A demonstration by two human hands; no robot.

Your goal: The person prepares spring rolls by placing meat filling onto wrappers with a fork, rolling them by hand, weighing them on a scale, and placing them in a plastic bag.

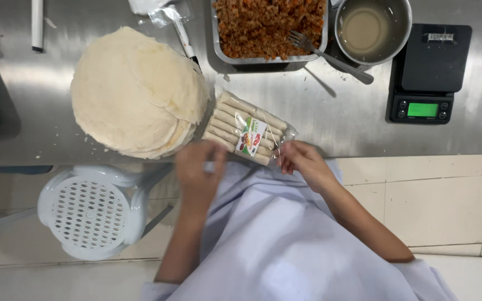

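At the counter's near edge my left hand [199,170] and right hand [299,159] pinch the clear packet of rolled sticks [246,128] by its near end, keeping it flat, angled towards me. Beside it, leftward, sits the stack of round wrappers [135,92]. Along the far edge, a steel tray [218,50] holds minced filling with a fork [330,56], a metal bowl [405,28] holds cloudy liquid, and a black scale [430,72] stands near the right corner
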